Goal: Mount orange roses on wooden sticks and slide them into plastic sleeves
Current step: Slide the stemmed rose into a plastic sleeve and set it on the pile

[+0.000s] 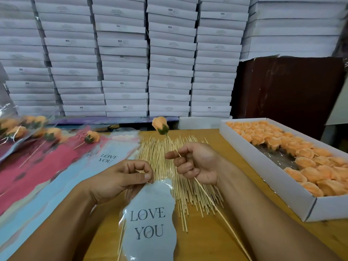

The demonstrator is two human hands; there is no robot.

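Observation:
My right hand [195, 162] pinches a thin wooden stick [216, 206] that carries an orange rose [160, 124] with a green base at its far tip, held up above the table. My left hand [120, 178] pinches the top edge of a pale blue plastic sleeve [150, 223] printed "LOVE YOU", which hangs down toward me. Under both hands a heap of bare wooden sticks [169, 166] lies on the wooden table [235, 223]. At the right, a white box [267, 194] holds several loose orange rose heads [308, 166].
Pink and blue "LOVE YOU" sleeves [56, 166] lie fanned out on the left. Several sleeved roses [28, 129] are piled at the far left, and one rose on a stick [92, 137] rests on the sleeves. Stacks of white boxes [169, 53] form a wall behind the table.

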